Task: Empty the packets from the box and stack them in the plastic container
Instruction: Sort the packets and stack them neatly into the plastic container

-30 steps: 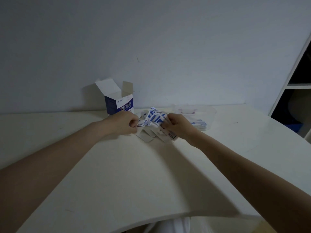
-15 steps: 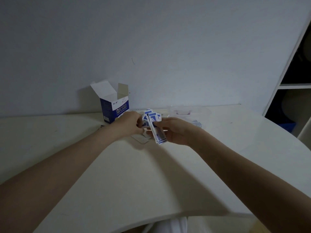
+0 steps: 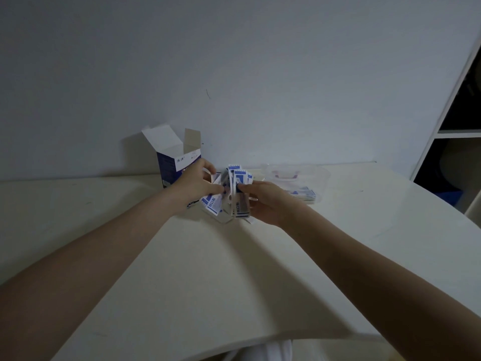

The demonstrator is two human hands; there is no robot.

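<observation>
Obs., head view. Two bare forearms in frame, entering from lower left and lower right corners. No sleeves visible on either arm up to the frame edge; no cuff line seen. No watch, bracelet or band at either wrist. Left hand [image 3: 195, 185]: bare, no glove, no ring discernible. Right hand [image 3: 268, 201]: bare, no glove, no ring discernible. Fingernails too small and dim to describe. Lighting low; fine surface detail of arms not resolvable. At bottom centre of frame, a strip of white garment [image 3: 263, 351] shows, with soft folds; which garment it is cannot be determined, only a small part shows.
</observation>
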